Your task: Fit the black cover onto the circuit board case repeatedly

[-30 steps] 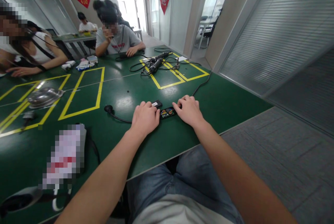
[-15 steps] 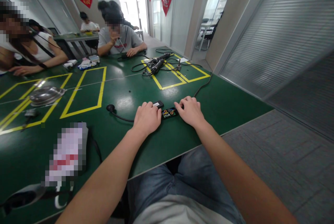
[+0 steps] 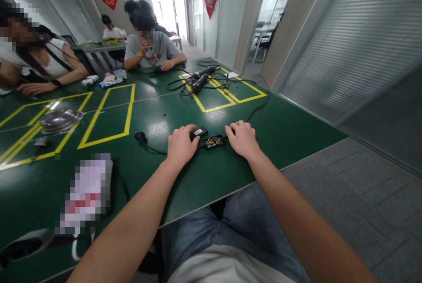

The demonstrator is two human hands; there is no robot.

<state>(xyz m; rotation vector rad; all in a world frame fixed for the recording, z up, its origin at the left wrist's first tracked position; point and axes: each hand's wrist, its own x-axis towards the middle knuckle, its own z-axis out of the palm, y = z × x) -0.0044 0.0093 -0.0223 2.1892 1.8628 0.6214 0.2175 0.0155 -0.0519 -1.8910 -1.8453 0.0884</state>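
A small open black case [image 3: 213, 142] with a circuit board and orange ring-shaped parts inside lies face up on the green table. My left hand [image 3: 182, 144] is left of it, thumb and fingers closed on a black cover [image 3: 199, 132] with a white label. The cover is just behind the case's left end. A black cord runs under that hand to a plug [image 3: 140, 136]. At the case's right end, my right hand [image 3: 242, 138] has curled fingers around the black cable, mostly hidden under them. Behind that hand the cable [image 3: 255, 109] continues toward the back right.
Black corded tools [image 3: 199, 83] lie among yellow tape outlines [image 3: 219, 110] farther back. A clear plastic-wrapped item [image 3: 61, 120] and a blurred pale package [image 3: 87, 193] are on the left. Two people [image 3: 153, 48] sit across the table [image 3: 296, 133]; its edge runs close to my lap.
My left hand has shifted slightly left, and its thumb has come off the case's left end to the cover, which shows more. My right hand has edged right, uncovering the case's end.
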